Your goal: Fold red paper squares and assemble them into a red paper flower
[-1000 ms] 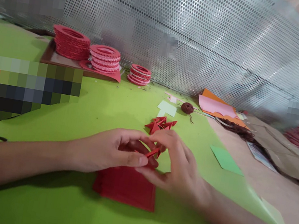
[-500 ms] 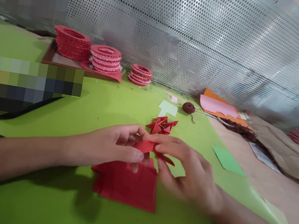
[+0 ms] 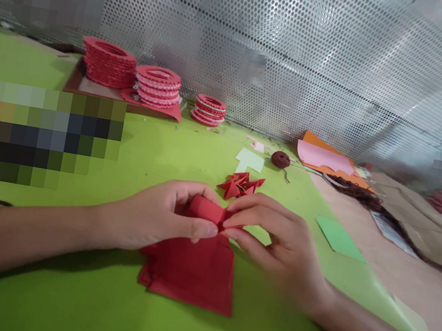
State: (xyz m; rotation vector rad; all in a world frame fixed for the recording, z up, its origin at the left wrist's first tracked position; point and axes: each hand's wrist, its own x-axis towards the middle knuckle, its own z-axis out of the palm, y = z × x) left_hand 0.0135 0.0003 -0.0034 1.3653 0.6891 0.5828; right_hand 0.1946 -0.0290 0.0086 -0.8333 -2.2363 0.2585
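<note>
Between both hands is a folded piece of red paper (image 3: 207,208), held above the table. My left hand (image 3: 169,210) grips its left part, the thumb in front and the fingers partly hidden behind. My right hand (image 3: 277,237) pinches its right end between thumb and fingertips. Below lies a stack of red paper sheets (image 3: 196,277), its upper edge covered by my hands. Just beyond my fingers sits a small group of folded red paper pieces (image 3: 238,184) with pointed tips.
Stacks of red and pink paper rings (image 3: 158,87) stand at the back left, partly on a brown tray (image 3: 101,96). A brown yarn ball (image 3: 280,159), a pale green paper (image 3: 250,160) and a green sheet (image 3: 340,238) lie on the green table (image 3: 67,298). Behind rises a perforated metal panel (image 3: 244,28).
The red paper has turned so a broader folded strip faces me. My right fingers have closed in on its right end, where a pointed flap stuck out before.
</note>
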